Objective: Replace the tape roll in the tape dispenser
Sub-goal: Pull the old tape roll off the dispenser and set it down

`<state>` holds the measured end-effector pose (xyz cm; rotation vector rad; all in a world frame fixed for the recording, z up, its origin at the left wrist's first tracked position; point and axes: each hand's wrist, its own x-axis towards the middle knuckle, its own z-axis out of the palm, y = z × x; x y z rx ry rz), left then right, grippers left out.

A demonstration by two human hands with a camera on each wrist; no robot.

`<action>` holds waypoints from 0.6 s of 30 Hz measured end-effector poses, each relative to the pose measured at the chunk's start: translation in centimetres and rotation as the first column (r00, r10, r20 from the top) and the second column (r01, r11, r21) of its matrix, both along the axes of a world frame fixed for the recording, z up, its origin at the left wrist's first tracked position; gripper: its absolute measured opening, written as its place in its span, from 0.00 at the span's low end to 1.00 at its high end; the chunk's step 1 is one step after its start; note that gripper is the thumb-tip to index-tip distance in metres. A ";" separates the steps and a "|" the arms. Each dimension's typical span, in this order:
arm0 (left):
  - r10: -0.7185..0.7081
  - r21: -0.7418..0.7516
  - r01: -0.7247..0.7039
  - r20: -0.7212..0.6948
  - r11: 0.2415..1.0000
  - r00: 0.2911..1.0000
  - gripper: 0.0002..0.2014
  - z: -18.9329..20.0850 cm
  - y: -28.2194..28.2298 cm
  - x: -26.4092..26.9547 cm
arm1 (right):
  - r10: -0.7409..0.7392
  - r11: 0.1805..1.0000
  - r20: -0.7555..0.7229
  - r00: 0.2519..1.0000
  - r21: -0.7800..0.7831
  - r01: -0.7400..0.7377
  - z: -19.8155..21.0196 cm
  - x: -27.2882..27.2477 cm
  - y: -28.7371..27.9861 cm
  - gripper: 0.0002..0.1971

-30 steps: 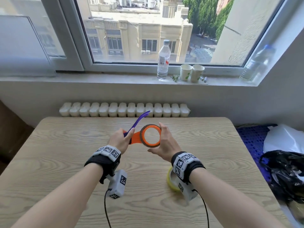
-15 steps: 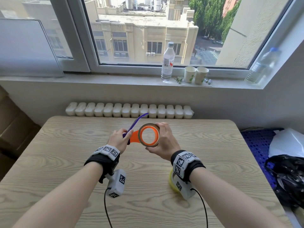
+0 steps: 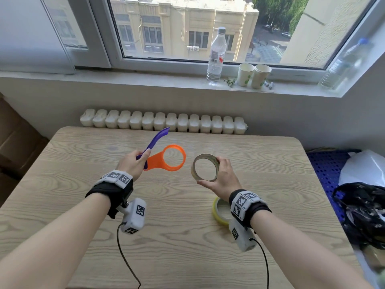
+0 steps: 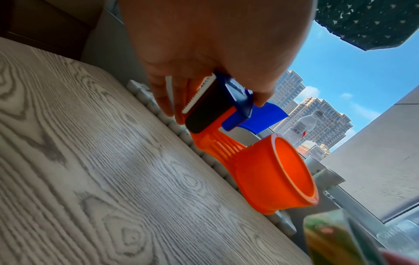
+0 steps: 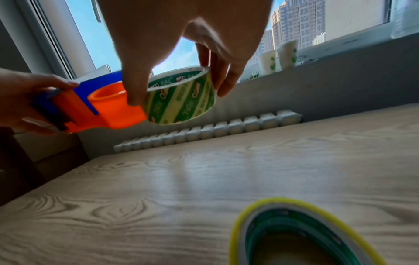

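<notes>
My left hand [image 3: 134, 162] grips the handle end of the orange tape dispenser [image 3: 166, 158], whose purple-blue flap [image 3: 155, 140] sticks up and away. Its orange hub [image 4: 272, 172] is bare in the left wrist view. To the right my right hand [image 3: 220, 176] holds the empty cardboard tape core [image 3: 205, 167] between thumb and fingers, clear of the hub; its green-printed side [image 5: 181, 102] shows in the right wrist view. A full yellow tape roll [image 3: 218, 211] lies flat on the wooden table [image 3: 177, 247] under my right wrist, also large in the right wrist view [image 5: 294, 233].
A radiator [image 3: 162, 122] runs behind the table's far edge. On the windowsill stand a water bottle [image 3: 215, 57], two paper cups [image 3: 254, 76] and another bottle [image 3: 343, 65]. A black bag [image 3: 362, 213] and white bag [image 3: 364, 170] lie right of the table.
The cardboard core was around the orange hub; my right hand has pulled it off and moved it to the right. The left hand still holds the dispenser, now with a bare hub.
</notes>
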<state>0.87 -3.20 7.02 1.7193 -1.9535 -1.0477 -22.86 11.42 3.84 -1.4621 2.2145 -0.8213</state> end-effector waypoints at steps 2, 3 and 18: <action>-0.005 -0.005 0.005 0.002 1.000 1.000 0.21 -0.3 0.3 0.0 | 0.033 0.995 0.029 0.999 0.093 -0.036 -1.3 0.5 0.5 0.49; -0.010 -0.005 0.010 0.002 1.000 1.000 0.23 -0.5 0.4 -0.1 | 0.049 0.989 0.045 0.998 0.138 -0.054 -1.9 0.8 0.8 0.49; -0.105 0.075 0.105 -0.001 0.992 0.994 0.17 -6.7 2.2 -0.5 | 0.301 0.814 0.179 0.937 0.463 -0.350 -8.5 5.1 4.4 0.47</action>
